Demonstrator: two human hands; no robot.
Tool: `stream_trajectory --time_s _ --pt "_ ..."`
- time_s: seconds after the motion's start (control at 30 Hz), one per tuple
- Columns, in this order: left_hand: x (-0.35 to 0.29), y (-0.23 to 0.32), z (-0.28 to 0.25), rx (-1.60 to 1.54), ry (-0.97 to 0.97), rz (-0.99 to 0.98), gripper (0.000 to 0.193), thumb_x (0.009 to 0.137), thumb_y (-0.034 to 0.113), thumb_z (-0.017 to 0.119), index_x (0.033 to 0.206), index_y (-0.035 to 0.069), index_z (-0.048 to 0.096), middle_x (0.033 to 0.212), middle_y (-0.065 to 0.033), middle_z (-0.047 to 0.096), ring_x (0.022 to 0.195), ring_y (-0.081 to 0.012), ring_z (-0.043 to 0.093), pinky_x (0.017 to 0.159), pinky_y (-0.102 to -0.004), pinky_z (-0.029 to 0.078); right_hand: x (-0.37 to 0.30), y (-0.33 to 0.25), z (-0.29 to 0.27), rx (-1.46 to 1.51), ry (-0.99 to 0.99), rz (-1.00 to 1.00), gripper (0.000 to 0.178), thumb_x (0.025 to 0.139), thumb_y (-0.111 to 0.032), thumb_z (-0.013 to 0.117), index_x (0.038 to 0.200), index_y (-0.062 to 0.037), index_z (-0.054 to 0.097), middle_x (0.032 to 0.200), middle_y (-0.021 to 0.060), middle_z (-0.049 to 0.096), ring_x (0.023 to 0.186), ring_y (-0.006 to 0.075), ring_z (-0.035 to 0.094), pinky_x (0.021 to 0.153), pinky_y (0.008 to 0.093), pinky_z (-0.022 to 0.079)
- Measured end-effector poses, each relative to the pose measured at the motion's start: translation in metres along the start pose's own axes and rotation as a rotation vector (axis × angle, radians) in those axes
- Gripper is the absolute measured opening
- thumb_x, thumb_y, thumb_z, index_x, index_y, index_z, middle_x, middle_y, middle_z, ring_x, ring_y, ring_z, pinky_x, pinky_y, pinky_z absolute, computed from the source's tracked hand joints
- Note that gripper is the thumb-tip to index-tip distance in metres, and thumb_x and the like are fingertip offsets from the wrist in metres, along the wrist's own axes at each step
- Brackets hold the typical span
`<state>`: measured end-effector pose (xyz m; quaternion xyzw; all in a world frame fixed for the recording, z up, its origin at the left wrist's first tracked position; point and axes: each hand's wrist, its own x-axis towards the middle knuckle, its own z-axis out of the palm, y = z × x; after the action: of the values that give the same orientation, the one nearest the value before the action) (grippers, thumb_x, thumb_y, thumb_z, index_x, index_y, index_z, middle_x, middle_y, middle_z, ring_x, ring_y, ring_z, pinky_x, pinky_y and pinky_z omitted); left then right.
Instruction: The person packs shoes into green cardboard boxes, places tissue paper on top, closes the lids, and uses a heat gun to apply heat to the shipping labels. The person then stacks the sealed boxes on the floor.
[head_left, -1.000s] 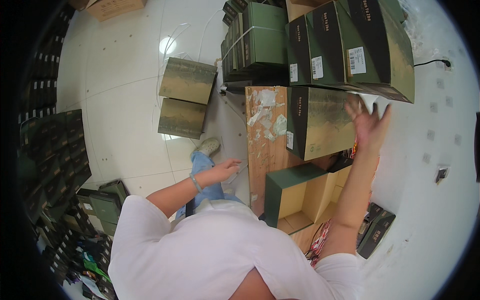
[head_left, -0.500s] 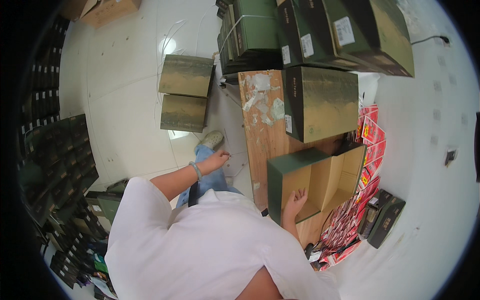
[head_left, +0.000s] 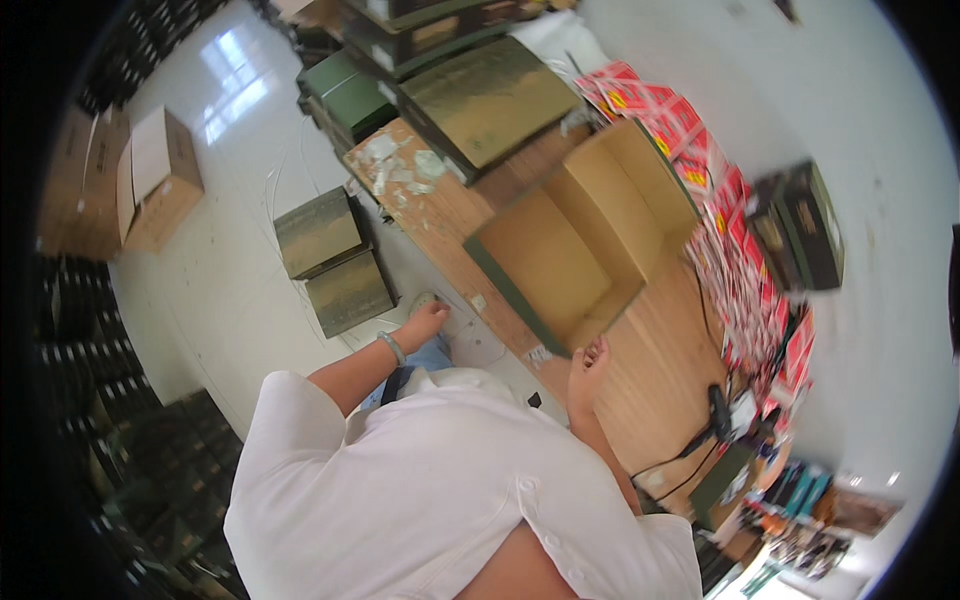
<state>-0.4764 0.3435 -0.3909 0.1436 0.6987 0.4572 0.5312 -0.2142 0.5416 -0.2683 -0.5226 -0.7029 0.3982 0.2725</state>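
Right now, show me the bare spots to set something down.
Bare wood shows on the table between the open box and the black device, beside the right hand. Floor is free between the brown cartons and two green boxes. Crowded: the wall side, with red packets, and the table's far end, under stacked boxes.

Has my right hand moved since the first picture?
Yes. Judged against the wooden table, your right hand has come back toward your body, from beside the closed box to near the open box.
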Motion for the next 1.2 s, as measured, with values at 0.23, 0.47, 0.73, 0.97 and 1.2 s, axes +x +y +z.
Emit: stream_trajectory --time_s 0.23,0.47,0.73,0.97,1.2 --pt "-0.037 -0.025 0.112 0.282 -0.115 0.203 0.044 0.094 0.029 0.050 0.127 0.000 0.054 0.107 -0.0134 0.065 0.096 -0.0243 0.061 0.087 -0.0348 0.049 -0.106 0.149 -0.098 0.168 0.190 0.246 0.058 0.086 -0.005 0.057 0.140 0.0052 0.037 0.132 0.0219 0.046 0.113 0.0295 0.050 0.093 0.0383 0.044" --pt "-0.059 0.050 0.104 0.282 -0.104 0.048 0.046 0.091 0.027 0.054 0.129 0.000 0.052 0.108 -0.0182 0.065 0.100 -0.0266 0.062 0.088 -0.0344 0.049 -0.190 0.226 -0.102 -0.082 0.296 0.551 0.058 0.085 -0.002 0.053 0.140 0.0061 0.035 0.137 0.0272 0.041 0.117 0.0349 0.049 0.094 0.0407 0.044" --pt "0.004 0.041 0.024 0.100 -0.096 0.078 0.039 0.094 0.024 0.051 0.124 -0.001 0.055 0.104 -0.0179 0.067 0.094 -0.0275 0.064 0.083 -0.0370 0.051 -0.080 0.035 -0.018 0.069 0.214 0.280 0.053 0.091 -0.003 0.048 0.142 0.0015 0.034 0.140 0.0224 0.041 0.125 0.0300 0.046 0.102 0.0389 0.039" --pt "0.021 0.021 -0.131 0.017 0.157 0.046 0.029 0.094 0.018 0.050 0.116 0.001 0.059 0.110 -0.0156 0.066 0.104 -0.0261 0.062 0.093 -0.0355 0.048 0.060 -0.160 0.155 0.019 -0.274 0.000 0.035 0.099 -0.010 0.053 0.132 -0.0001 0.049 0.132 0.0140 0.053 0.115 0.0200 0.054 0.099 0.0316 0.044" --pt "0.007 -0.088 -0.206 -0.290 0.450 -0.252 0.029 0.097 0.016 0.047 0.119 0.000 0.057 0.111 -0.0119 0.063 0.105 -0.0209 0.060 0.091 -0.0311 0.048 0.181 -0.201 0.287 -0.502 -0.312 -0.575 0.024 0.098 -0.017 0.055 0.115 -0.0006 0.061 0.113 0.0132 0.057 0.098 0.0204 0.056 0.084 0.0306 0.046"
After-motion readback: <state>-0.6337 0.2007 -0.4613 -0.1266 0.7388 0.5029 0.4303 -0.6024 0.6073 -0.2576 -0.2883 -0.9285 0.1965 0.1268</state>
